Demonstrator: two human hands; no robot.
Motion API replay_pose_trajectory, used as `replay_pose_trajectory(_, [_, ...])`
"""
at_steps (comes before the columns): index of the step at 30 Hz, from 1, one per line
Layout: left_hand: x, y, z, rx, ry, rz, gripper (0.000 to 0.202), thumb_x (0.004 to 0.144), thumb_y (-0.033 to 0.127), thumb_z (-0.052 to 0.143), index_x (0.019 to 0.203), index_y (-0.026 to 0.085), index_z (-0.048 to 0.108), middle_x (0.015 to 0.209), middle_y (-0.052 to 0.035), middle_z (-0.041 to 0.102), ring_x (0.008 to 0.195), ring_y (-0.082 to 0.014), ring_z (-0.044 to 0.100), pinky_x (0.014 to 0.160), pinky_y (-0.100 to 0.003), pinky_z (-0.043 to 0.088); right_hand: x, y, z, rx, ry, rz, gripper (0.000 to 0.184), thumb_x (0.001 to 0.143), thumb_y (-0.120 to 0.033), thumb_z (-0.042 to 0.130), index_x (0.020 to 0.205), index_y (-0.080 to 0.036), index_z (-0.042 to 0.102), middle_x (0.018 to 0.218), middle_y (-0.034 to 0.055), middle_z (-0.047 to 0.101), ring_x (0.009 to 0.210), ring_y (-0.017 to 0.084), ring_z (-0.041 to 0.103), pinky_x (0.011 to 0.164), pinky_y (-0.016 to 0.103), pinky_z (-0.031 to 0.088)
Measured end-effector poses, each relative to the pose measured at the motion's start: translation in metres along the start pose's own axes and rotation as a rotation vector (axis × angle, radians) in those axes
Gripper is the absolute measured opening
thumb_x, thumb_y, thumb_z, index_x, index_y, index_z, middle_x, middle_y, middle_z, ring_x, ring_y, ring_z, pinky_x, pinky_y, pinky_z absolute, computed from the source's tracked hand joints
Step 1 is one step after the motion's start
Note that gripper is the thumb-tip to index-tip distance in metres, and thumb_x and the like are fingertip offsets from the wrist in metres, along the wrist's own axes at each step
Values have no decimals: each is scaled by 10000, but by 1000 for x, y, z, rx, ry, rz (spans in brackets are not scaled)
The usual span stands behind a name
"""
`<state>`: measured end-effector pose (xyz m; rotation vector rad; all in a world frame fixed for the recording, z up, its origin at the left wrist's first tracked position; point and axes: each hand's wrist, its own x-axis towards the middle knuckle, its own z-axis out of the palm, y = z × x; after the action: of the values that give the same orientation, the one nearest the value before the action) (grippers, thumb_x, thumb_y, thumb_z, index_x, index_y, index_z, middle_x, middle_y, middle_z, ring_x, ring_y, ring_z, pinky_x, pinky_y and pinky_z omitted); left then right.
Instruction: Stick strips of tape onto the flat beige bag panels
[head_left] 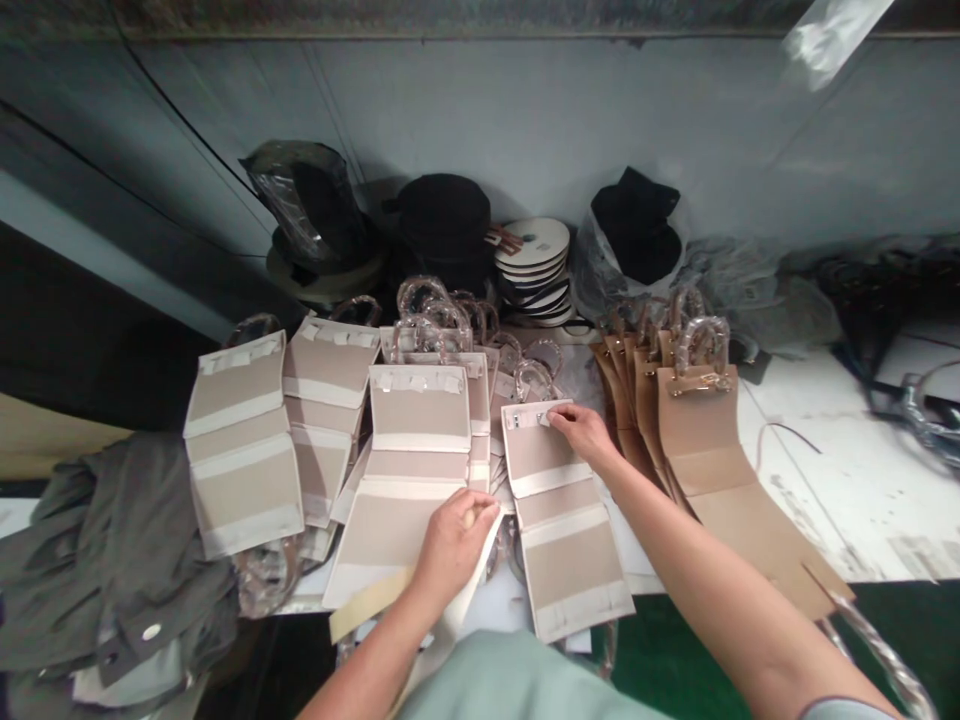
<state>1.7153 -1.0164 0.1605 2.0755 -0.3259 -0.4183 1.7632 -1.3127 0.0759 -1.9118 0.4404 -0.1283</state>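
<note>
Left hand gripping edge of beige bag panel, right hand pinching top of another panel, clear handles behind

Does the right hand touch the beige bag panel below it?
Touching: in the head view, the right hand rests its fingertips on the beige bag panel.

1. A matt, leather-like beige bag panel has smooth cream edge strips.
2. Beyond it, curved clear acrylic handles look glossy.
3. Right of it, a tan leather-like panel looks smooth and matt, with a polished gold metal clasp.
4. Left of it, a rumpled grey-green cloth jacket looks matt, with a round metal snap.
</note>
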Motion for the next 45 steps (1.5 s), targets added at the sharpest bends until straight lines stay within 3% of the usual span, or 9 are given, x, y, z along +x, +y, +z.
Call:
replay_pose_trajectory(7, [7,-6,-8,-85,3,-114,306,750,171,631,1038,194,734,1015,-50,763,975,-236,696,933,-347,522,8,12,22,-30,41,-18,283,774,-464,664,811,-196,748,791,35,705,756,211,590,751,326,436])
replay_pose_trajectory(12, [5,-2,-9,-175,-19,-160,298,757,184,655,1044,194,738,1051,-54,769,1011,-234,705,960,-345,526,6,21,30,10,201,25,554,779,-470,668,1243,-168,679,746,-8,652,710,202,578,731,321,445])
replay_pose_trajectory(16, [0,1,-9,-195,15,-196,594,779,275,715,1361,183,636,1004,-34,750,958,-217,710,972,-352,519,4,17,31,33,324,64,536,803,-497,625,1204,-151,703,774,23,666,740,222,595,762,347,460])
replay_pose_trajectory(19, [-6,6,-10,-174,12,-178,566,801,324,723,1347,189,658,1082,-51,757,1034,-227,701,1015,-352,491,-14,0,27,70,369,46,525,844,-519,603,1197,-143,704,849,65,702,767,228,605,773,363,478])
replay_pose_trajectory(23, [-14,18,-12,-113,-7,-145,257,828,369,707,1009,198,771,1003,-44,783,953,-226,703,908,-317,502,-66,-45,20,178,-3,-20,409,900,-512,623,1126,-189,732,875,57,720,716,196,611,688,322,498])
replay_pose_trajectory(27, [-20,30,-12,6,32,-85,224,846,410,693,789,194,714,748,-2,718,723,-184,644,704,-273,458,-116,-92,17,138,-402,-259,289,895,-405,696,1117,-229,751,1009,49,720,830,179,651,729,283,508])
replay_pose_trajectory(36, [-29,25,-5,422,15,234,106,931,252,619,838,236,668,823,-2,685,761,-175,637,716,-277,419,-129,-121,6,-363,-448,-651,135,869,-200,656,818,-251,769,768,19,704,722,178,631,743,283,435])
replay_pose_trajectory(40, [-26,28,-4,495,26,333,196,986,207,529,829,225,646,845,-33,667,773,-179,630,720,-286,424,-126,-111,15,-303,-395,-555,163,858,-200,616,768,-239,746,745,20,696,697,172,612,733,283,435])
replay_pose_trajectory(45, [-23,27,-2,522,-41,429,215,1010,230,515,857,223,666,836,-51,666,801,-202,629,732,-303,433,-94,-84,33,83,-154,-152,258,889,-398,573,761,-206,688,705,23,662,671,180,593,642,275,446])
